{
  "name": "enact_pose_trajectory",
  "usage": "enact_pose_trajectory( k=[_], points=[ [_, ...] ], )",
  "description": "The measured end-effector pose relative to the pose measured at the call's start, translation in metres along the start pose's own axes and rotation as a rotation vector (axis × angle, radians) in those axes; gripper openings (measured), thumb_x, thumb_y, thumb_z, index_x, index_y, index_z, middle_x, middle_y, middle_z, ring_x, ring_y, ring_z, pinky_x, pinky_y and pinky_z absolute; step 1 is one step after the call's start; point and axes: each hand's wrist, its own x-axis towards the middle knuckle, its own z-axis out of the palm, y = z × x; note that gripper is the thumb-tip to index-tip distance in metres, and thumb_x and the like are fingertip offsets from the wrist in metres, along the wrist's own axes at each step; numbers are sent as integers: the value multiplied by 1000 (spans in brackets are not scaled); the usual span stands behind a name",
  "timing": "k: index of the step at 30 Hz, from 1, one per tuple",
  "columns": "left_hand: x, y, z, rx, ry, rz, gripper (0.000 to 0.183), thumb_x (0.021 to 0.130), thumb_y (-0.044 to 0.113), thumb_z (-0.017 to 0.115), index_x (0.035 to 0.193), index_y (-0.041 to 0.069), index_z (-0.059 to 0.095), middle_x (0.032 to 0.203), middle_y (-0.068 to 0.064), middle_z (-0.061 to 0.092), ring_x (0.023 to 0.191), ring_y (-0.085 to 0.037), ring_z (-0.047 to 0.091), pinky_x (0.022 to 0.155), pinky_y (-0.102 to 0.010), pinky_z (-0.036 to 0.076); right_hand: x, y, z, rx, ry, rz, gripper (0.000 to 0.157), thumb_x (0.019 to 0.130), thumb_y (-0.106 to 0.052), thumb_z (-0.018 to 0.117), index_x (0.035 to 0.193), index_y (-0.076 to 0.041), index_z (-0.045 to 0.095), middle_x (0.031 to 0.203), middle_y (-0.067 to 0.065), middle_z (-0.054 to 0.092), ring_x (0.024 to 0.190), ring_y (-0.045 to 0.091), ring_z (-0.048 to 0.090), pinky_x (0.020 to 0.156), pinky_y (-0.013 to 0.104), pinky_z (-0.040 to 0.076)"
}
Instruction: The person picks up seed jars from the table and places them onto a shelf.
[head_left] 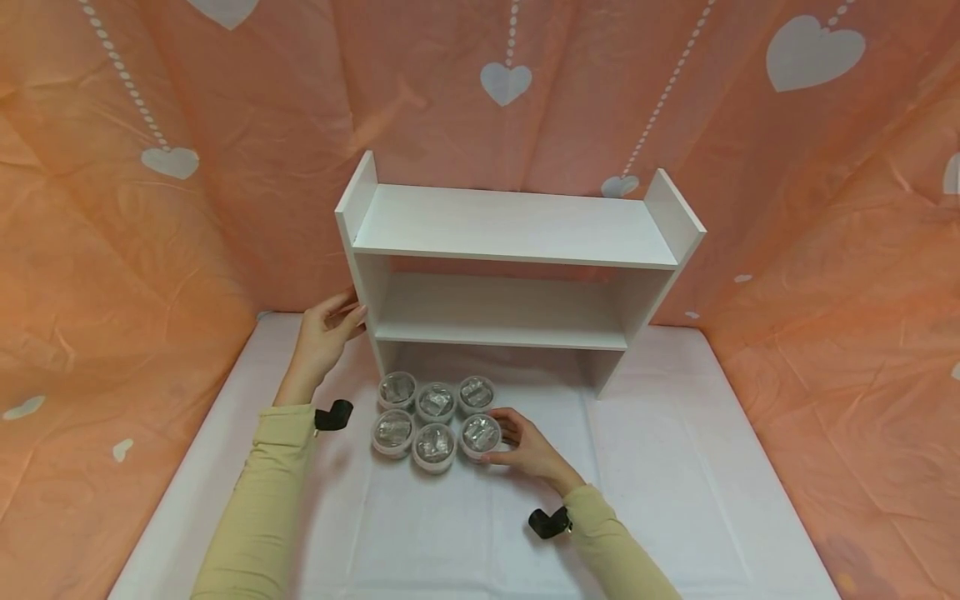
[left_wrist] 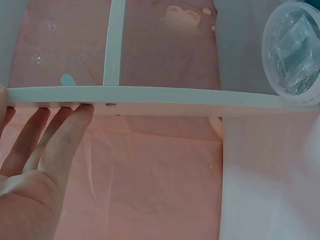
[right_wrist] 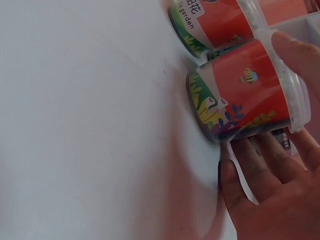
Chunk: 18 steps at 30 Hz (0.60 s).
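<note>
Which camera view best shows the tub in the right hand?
The right wrist view: the tub is close up there, its red printed side and bee visible. The head view shows mainly its top; the left wrist view does not show it.

Curtained booth (head_left: 112, 250), heart-print orange drapes (head_left: 427, 50), white table (head_left: 675, 467)

Soft light from above is brightening the top of the white shelf unit (head_left: 517, 223), glinting off the lidded tubs (head_left: 434, 446) and casting a faint shadow right of the left sleeve (head_left: 258, 500). Both wrist views are looking dimmer and hazier, the right one showing a blurry reddish shadow on the tablecloth (right_wrist: 85, 120). Lens distortion is slightly bowing the shelf unit's edge in the left one.
</note>
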Motion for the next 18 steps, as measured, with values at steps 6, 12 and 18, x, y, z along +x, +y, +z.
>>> enact_pose_trajectory(
  k=[6,12,18],
  points=[
    [2,-5,0,12,2,5,48,97,11,58,142,1,44,137,-24,47,112,-19,57,90,-33,52,-4,0,-3,-24,13,8,62,76,9,75,130,11,45,127,26,52,116,34,52,103,42,42],
    [-2,7,2,11,0,-12,47,97,5,56,141,-3,43,138,-26,45,117,-30,53,90,-32,51,-9,-1,-9,-28,37,21,62,77,9,75,131,12,44,128,26,52,117,36,51,103,42,43],
    [-4,13,3,12,-1,-24,47,97,5,56,141,-4,43,138,-26,45,119,-37,50,90,-30,51,-14,-1,-17,-61,61,28,62,78,4,76,131,11,45,127,25,54,115,32,53,101,39,44]
  ],
)
